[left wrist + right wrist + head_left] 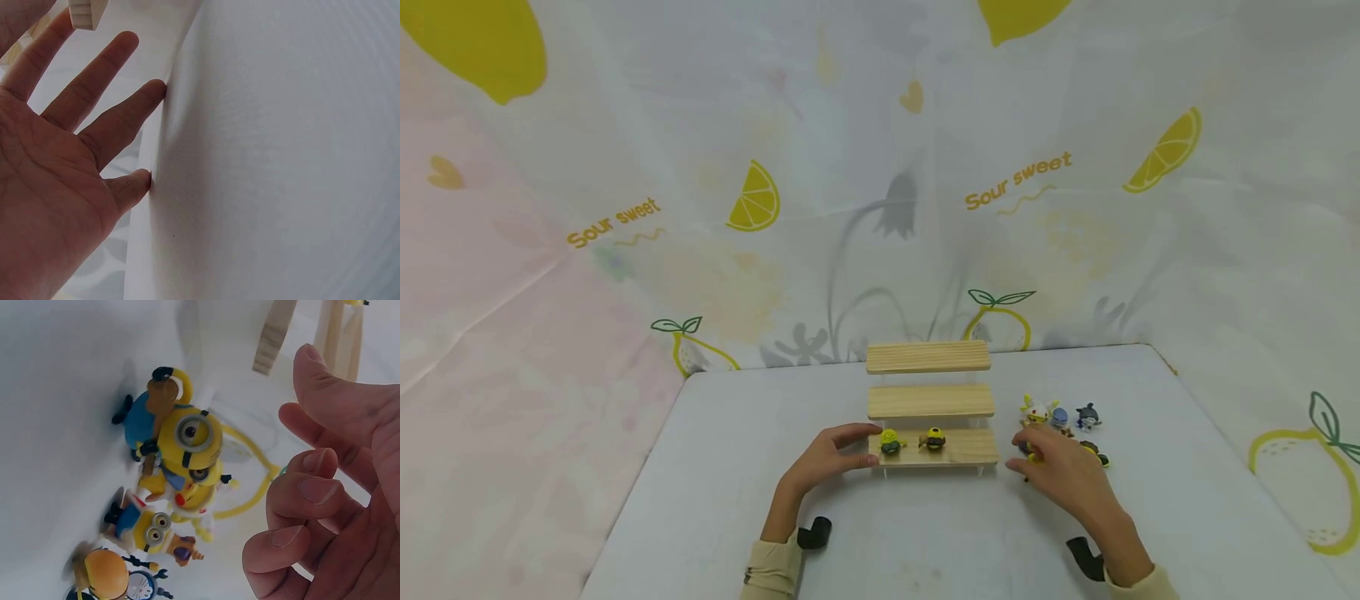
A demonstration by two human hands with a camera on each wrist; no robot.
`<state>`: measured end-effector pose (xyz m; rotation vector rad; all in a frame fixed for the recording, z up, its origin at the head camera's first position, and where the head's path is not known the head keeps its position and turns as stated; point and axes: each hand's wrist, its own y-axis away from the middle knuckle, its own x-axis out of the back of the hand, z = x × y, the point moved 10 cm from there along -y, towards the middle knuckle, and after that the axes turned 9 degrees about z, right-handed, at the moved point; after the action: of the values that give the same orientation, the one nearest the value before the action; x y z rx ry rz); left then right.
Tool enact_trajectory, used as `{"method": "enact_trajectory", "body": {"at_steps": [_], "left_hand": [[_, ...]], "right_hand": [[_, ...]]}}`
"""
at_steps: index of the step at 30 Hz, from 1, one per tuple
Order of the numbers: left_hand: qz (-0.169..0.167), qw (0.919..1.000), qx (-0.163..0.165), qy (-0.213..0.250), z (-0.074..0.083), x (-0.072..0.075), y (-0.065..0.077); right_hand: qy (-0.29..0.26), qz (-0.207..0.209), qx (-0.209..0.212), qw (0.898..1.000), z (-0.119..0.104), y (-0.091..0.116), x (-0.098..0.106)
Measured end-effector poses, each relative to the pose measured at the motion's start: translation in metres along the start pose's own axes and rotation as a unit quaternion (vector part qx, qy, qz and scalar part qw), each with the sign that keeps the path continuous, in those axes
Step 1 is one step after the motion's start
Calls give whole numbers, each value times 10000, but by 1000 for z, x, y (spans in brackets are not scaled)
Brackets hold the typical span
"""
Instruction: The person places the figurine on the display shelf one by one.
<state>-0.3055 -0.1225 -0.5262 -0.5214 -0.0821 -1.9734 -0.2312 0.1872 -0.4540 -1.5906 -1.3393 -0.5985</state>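
Note:
A three-tier wooden display stand (970, 450) has two small yellow-and-dark figurines, one (890, 443) at the left end of its lowest shelf and another (935, 439) nearer the middle. Around that shelf's left end is my left hand (823, 457), fingers spread, a finger touching the wood; other fingertips meet the white table in the left wrist view. My right hand (1067, 473) hovers right of the stand beside a group of toy figurines, its fingers loosely bent and holding nothing. Nearest in the right wrist view is a one-eyed Minion figurine (190, 434) with a brown guitar-like piece.
Behind it stand a two-eyed Minion (155, 531), an orange-topped figurine (107, 575) and a blue-and-white one (142, 586). A dark-hooded figurine (1087, 416) is at the group's far right. A lemon-print cloth (850, 167) hangs behind the white table (737, 417).

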Motion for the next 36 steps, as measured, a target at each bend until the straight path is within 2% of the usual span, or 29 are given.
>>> {"method": "enact_trajectory", "body": {"at_steps": [3, 12, 20, 29, 36], "left_hand": [[11, 10000, -46, -15, 2, 0, 0], [25, 9998, 205, -12, -3, 1, 0], [25, 9998, 205, -36, -4, 0, -1], [7, 9999, 172, -4, -2, 0, 0], [4, 10000, 75, 11, 0, 0, 1]], "right_hand": [[61, -37, 18, 10000, 4, 1, -1], [147, -389, -346, 9985, 18, 5, -4], [229, -370, -386, 9983, 25, 8, -3], [313, -589, -513, 9965, 32, 11, -7], [323, -507, -487, 9970, 35, 10, -6]]}}
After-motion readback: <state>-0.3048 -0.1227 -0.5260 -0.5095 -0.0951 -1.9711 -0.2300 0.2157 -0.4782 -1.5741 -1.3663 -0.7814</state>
